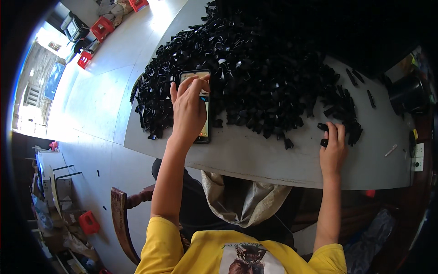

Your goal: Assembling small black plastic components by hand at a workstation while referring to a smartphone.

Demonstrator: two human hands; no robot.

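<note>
A phone with a lit screen lies on the table against a large heap of small black plastic pieces. My left hand is over the phone's upper part, its fingers bent and apart at the screen, gripping nothing that I can see. At the heap's right end, my right hand rests with curled fingers. Small black bits show at its thumb and index fingertip, apparently a black plastic piece in the grip. More pieces lie right beside that hand.
The grey table has a curved front edge. An open woven sack hangs below it at my lap. Loose black strips and a thin white stick lie at right, near a dark container. A wooden chair stands left.
</note>
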